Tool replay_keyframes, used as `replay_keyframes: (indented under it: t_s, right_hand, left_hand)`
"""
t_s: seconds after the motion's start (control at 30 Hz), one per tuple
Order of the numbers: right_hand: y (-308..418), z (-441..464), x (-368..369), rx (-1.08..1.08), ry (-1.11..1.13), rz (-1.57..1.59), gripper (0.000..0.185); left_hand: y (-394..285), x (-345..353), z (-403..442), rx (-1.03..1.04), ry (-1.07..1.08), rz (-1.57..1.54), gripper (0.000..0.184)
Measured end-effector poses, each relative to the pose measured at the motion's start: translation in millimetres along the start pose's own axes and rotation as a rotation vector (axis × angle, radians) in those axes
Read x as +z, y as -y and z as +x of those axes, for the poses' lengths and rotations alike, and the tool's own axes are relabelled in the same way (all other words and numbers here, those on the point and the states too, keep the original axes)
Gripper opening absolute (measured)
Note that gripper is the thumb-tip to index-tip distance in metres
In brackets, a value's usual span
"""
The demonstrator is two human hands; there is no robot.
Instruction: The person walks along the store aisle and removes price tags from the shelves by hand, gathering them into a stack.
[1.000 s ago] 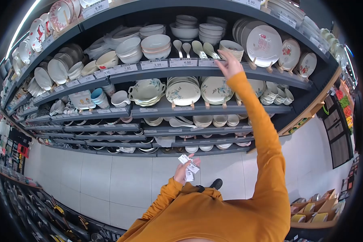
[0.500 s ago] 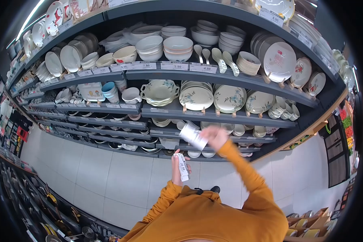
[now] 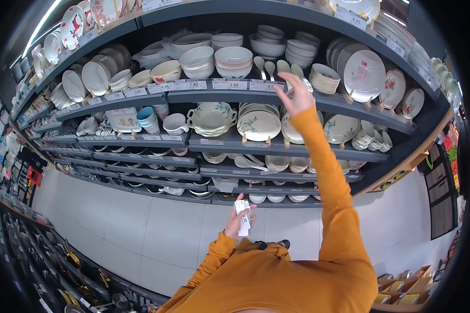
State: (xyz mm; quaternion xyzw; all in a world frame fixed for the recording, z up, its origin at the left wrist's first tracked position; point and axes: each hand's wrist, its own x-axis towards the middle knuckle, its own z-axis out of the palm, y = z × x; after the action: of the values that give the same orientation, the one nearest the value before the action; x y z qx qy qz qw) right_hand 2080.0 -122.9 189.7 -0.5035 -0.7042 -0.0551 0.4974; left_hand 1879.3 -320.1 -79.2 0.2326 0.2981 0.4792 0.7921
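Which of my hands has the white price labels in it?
Your left hand, the lower one, holds the white price labels. Your right hand is raised by the spoons, thumb and fingers apart, with no label visible in it.

Tags (image 3: 244, 219) are white with black print, sleeves (image 3: 329, 182) mustard, shelves (image 3: 209, 97) dark grey

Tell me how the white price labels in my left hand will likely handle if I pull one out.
The white price labels are probably light, since they look thin. They seem fairly stiff: their ends stick out of the left hand without visible drooping. They may slide apart, as they overlap unevenly.
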Motion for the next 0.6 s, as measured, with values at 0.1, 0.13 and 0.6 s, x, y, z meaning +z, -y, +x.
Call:
replay_keyframes:
  t_s: [0.1,0.13,0.6]
  right_hand:
    - [-30,28,9,0.098,0.169,-0.208,0.026]
    - [-34,33,10,0.105,0.227,-0.241,0.024]
    - [7,-281,55,0.679,0.854,0.747,0.018]
  left_hand:
    - [-4,4,-8,-0.04,0.015,-0.08,0.063]
    - [-5,5,-10,-0.042,0.012,-0.103,0.063]
    - [-3,1,10,0.08,-0.254,-0.024,0.046]
